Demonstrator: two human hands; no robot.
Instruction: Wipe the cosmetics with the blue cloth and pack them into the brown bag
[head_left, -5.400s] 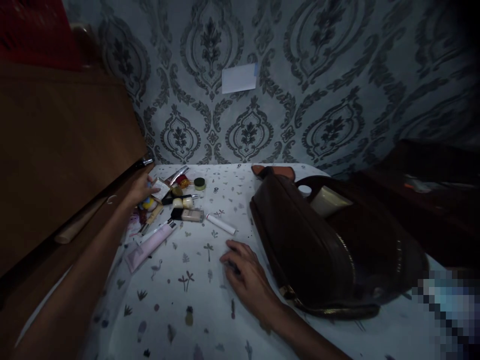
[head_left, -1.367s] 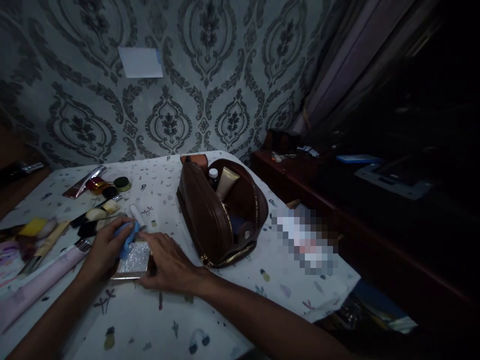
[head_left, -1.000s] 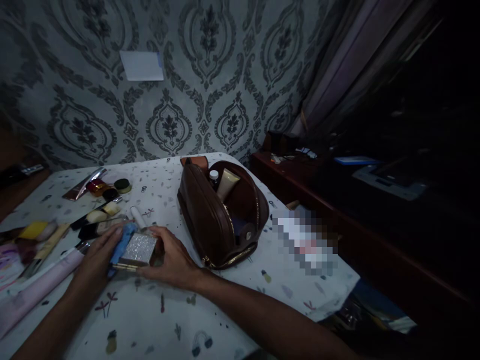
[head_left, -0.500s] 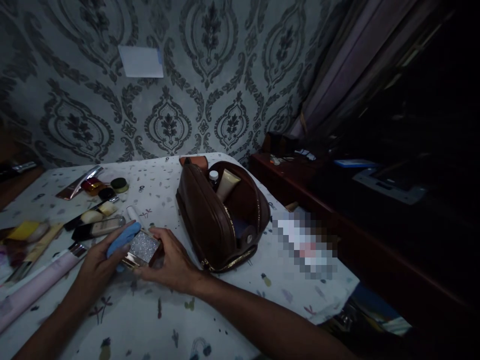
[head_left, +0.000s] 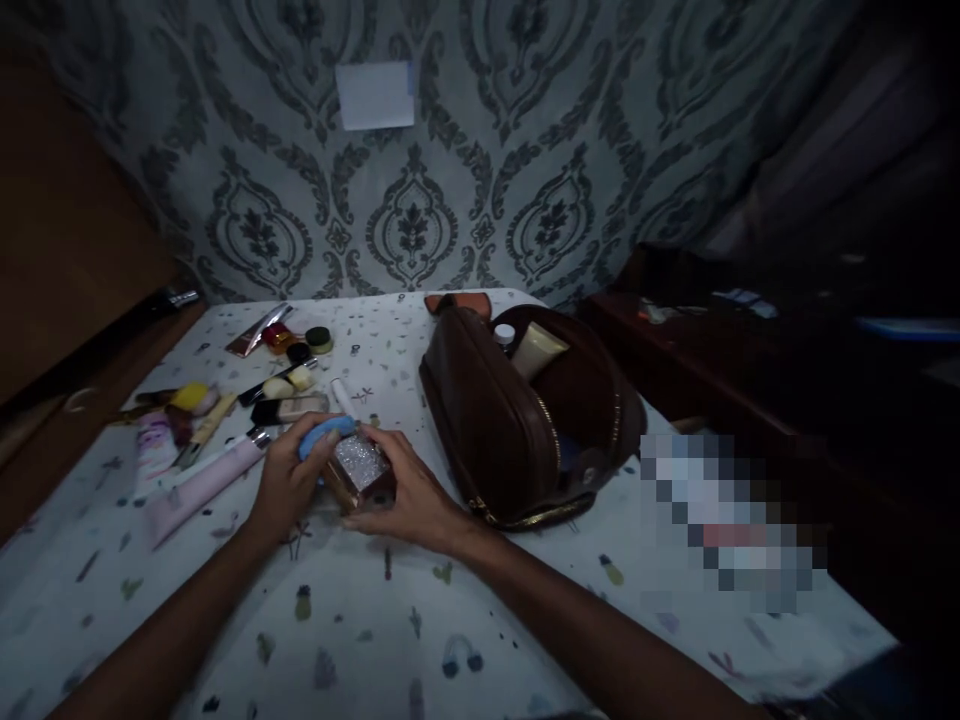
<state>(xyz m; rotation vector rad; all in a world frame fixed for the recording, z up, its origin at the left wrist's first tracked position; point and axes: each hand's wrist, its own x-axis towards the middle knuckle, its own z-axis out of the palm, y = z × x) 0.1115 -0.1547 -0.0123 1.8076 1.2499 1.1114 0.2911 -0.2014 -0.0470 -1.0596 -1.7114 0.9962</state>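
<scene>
My right hand (head_left: pixel 409 495) grips a small glittery silver case (head_left: pixel 358 467) with a brown edge, lifted a little off the printed tablecloth (head_left: pixel 375 640). My left hand (head_left: pixel 289 482) holds a blue cloth (head_left: pixel 326 434) pressed against the case's far side. Just right of my hands lies an open brown leather pouch (head_left: pixel 517 430) with a cream tube (head_left: pixel 536 350) and a white-capped bottle (head_left: pixel 505 334) inside it.
Several cosmetics lie at the left: a pink tube (head_left: pixel 202 485), a foundation bottle (head_left: pixel 289 408), a white stick (head_left: pixel 343 397), small round pots (head_left: pixel 319 340). A brown cupboard (head_left: pixel 67 260) stands at the left and dark furniture (head_left: pixel 750 340) at the right. Patterned wallpaper with a white note (head_left: pixel 374 95) is behind.
Both hands have kept hold of the glittery case and blue cloth and tilted the case up. My head has turned left, so the pouch and table sit further right in view.
</scene>
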